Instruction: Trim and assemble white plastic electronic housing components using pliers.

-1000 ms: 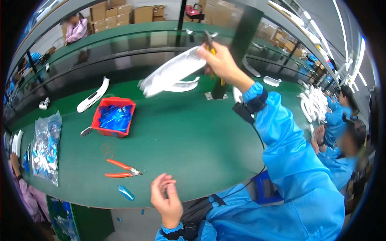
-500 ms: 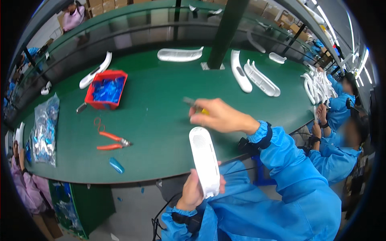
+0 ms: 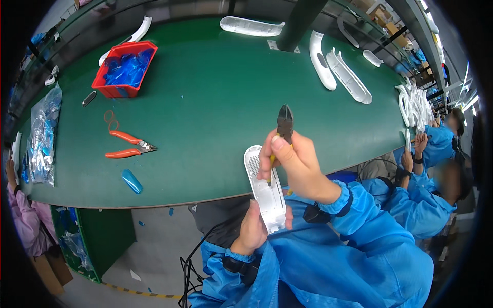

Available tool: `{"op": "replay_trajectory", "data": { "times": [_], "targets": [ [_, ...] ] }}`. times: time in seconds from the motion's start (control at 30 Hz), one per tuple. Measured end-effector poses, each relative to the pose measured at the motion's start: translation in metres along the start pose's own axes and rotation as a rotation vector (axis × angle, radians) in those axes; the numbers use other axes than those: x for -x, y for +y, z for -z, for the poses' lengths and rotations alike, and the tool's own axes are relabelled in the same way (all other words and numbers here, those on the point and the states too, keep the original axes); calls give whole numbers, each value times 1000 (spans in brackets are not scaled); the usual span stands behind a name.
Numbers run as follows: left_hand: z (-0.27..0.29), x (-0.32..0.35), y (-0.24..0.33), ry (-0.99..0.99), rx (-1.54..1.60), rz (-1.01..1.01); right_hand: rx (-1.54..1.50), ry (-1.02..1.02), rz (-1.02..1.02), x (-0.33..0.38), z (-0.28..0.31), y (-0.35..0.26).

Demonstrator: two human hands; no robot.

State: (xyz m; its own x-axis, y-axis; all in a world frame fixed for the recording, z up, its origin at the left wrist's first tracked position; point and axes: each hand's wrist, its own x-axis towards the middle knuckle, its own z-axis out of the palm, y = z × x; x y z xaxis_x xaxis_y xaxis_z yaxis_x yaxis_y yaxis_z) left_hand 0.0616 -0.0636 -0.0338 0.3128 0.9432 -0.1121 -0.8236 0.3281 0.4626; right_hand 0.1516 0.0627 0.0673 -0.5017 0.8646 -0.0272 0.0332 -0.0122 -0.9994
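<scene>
The long white plastic housing [image 3: 266, 190] looks light, stiff and slippery, so the left hand [image 3: 254, 231] clasps its 6 o'clock end while the right hand [image 3: 292, 164] grips cutters [image 3: 285, 122].

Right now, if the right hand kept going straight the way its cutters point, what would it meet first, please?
The right hand points its cutters up and away over bare green table; nothing lies close ahead. Farther along, perhaps the dark post, though depth is unclear.
</scene>
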Motion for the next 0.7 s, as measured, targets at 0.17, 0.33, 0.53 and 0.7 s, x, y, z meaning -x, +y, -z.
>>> {"op": "replay_trajectory", "data": {
  "times": [0.17,0.33,0.53,0.7],
  "targets": [
    [3,4,-4,34,-23,-19,-47,83,-25,1,-13,5],
    [7,4,-7,9,-33,-31,-45,93,-51,-4,-23,14],
    [8,3,-4,-12,-63,-23,-42,111,-38,-8,-23,17],
    [8,4,-3,-2,-69,-15,-42,117,-33,-10,-25,20]
  ]
}}
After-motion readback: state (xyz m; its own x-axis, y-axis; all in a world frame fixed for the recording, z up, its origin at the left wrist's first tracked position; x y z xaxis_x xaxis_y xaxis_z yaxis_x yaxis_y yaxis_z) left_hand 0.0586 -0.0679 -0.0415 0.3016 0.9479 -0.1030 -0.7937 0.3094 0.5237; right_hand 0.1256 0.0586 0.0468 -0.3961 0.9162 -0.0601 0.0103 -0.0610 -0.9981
